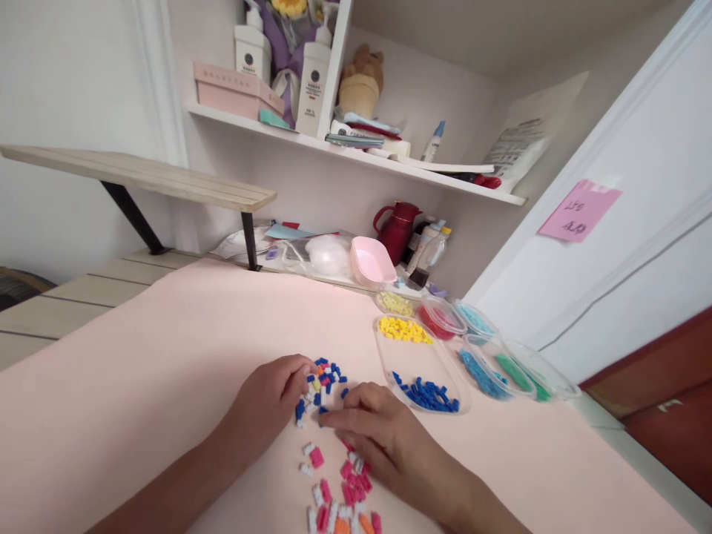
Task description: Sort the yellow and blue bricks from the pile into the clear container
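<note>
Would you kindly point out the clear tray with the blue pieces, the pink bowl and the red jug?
Clear tray (412, 363), head view, on its bare floor between the yellow and blue pieces.
Pink bowl (371, 262), head view, on its inner side.
Red jug (398, 230), head view, on its body.

Free room on my left, trays blocking my right.

From 7 to 11 o'clock the pink table (139, 371) is bare and open to a hand. At 12 o'clock the scattered bricks (321, 382) touch my left hand (267, 404) and my right hand (378, 437). From 1 to 3 o'clock the clear tray (423, 367) and round bowls (500, 363) stand close together. At 6 o'clock the pink and white bricks (342, 493) lie.
</note>
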Demonstrator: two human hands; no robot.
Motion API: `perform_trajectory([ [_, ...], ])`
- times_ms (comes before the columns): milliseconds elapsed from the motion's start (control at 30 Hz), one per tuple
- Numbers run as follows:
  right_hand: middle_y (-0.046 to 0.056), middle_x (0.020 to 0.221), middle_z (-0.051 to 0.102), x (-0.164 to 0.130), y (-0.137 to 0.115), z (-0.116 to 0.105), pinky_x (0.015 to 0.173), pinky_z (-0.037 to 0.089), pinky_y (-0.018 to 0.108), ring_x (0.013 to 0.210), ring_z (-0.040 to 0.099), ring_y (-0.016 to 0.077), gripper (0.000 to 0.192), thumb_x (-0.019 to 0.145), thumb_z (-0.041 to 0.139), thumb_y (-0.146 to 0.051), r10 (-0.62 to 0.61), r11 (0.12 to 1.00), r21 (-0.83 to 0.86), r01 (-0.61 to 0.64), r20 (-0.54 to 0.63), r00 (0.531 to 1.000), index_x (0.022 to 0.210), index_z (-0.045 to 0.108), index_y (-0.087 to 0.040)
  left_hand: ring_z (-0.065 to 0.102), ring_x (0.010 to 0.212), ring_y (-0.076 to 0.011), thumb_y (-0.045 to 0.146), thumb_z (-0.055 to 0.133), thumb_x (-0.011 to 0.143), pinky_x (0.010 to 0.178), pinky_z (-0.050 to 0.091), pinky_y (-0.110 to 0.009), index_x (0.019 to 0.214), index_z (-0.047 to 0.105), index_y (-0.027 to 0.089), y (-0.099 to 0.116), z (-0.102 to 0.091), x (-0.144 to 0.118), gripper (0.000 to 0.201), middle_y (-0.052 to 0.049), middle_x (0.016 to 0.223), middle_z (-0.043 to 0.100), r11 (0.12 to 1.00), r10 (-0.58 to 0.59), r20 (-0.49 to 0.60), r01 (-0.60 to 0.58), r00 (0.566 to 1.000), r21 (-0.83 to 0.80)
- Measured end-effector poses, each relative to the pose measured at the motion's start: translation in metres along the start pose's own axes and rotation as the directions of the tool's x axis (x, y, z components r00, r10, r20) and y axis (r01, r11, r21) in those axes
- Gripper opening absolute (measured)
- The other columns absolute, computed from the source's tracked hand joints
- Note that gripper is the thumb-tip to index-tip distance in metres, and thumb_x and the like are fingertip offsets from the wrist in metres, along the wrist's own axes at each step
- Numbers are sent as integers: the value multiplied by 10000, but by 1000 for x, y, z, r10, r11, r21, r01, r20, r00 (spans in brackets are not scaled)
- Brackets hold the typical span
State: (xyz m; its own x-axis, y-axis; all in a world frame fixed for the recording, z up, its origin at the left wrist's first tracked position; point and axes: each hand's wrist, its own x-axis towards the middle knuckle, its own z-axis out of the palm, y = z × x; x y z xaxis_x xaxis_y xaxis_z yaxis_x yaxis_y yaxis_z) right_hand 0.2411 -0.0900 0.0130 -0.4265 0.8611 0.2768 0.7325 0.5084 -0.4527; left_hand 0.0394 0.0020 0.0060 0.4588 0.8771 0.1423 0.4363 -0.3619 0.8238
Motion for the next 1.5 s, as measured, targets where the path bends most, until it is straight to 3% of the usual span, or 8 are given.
perform_trajectory([
  [167, 49, 1017, 644, 0, 1, 2, 843, 466, 352, 950, 581, 201, 439, 871, 500, -43, 4, 994, -107, -2, 16, 1000, 1193, 639, -309, 638, 689, -177, 381, 384, 902, 643, 478, -264, 866, 672, 252, 1, 0, 0, 318, 2, 744, 687, 1000, -7, 7, 6, 1000, 24],
  [567, 12, 981, 698, 3, 7, 2, 789, 482, 232, 867, 656, 142, 226, 905, 597, -179, 118, 993, 28, -115, -125, 985, 1086, 679, -287, 629, 695, -174, 409, 357, 920, 674, 467, -273, 895, 652, 244, -4, 1, 2, 340, 11, 743, 672, 997, -6, 46, 3, 999, 75],
  [867, -9, 857, 703, 10, 7, 16, 767, 448, 251, 820, 649, 152, 106, 896, 610, -217, 107, 984, -131, -120, -98, 989, 888, 706, -262, 625, 673, -169, 487, 343, 923, 653, 465, -267, 904, 648, 254, -8, 0, 5, 385, 22, 720, 664, 995, -25, 51, 20, 998, 93],
  [1033, 3, 889, 702, 4, 13, -13, 781, 452, 259, 838, 638, 156, 107, 894, 612, -202, 129, 986, -72, -151, -244, 961, 923, 702, -251, 626, 665, -171, 564, 359, 896, 663, 482, -273, 961, 657, 264, -16, 1, 7, 428, 24, 728, 670, 995, -58, 28, 56, 998, 77],
  [1133, 13, 898, 696, -7, 23, -45, 755, 458, 260, 834, 628, 157, 122, 898, 599, -178, 258, 957, -28, -289, -372, 892, 925, 702, -236, 624, 657, -172, 631, 354, 873, 655, 491, -275, 984, 653, 265, -23, 2, 10, 486, 20, 733, 670, 997, -70, 10, 70, 997, 43],
  [1267, 32, 878, 693, -20, 37, -73, 758, 460, 296, 850, 620, 189, 186, 878, 575, -113, 443, 855, -123, -504, -332, 833, 848, 723, -221, 628, 649, -172, 651, 364, 857, 655, 499, -276, 965, 658, 262, -27, 3, 11, 500, 14, 728, 672, 998, -62, 4, 62, 998, 31],
  [1367, 61, 922, 692, -23, 42, -73, 803, 463, 331, 906, 623, 216, 259, 899, 519, -100, 494, 810, -212, -547, -259, 830, 877, 748, -220, 629, 642, -173, 647, 362, 854, 651, 499, -277, 950, 662, 258, -24, 4, 11, 500, 12, 723, 673, 997, -73, -1, 73, 997, 40],
  [1500, 70, 1010, 682, -18, 33, -57, 812, 477, 325, 923, 627, 209, 300, 928, 483, -129, 406, 879, -145, -455, -273, 872, 1073, 719, -244, 624, 649, -167, 620, 354, 875, 661, 488, -271, 953, 655, 261, -20, 5, 10, 474, 20, 719, 665, 997, -64, 2, 64, 998, 39],
])
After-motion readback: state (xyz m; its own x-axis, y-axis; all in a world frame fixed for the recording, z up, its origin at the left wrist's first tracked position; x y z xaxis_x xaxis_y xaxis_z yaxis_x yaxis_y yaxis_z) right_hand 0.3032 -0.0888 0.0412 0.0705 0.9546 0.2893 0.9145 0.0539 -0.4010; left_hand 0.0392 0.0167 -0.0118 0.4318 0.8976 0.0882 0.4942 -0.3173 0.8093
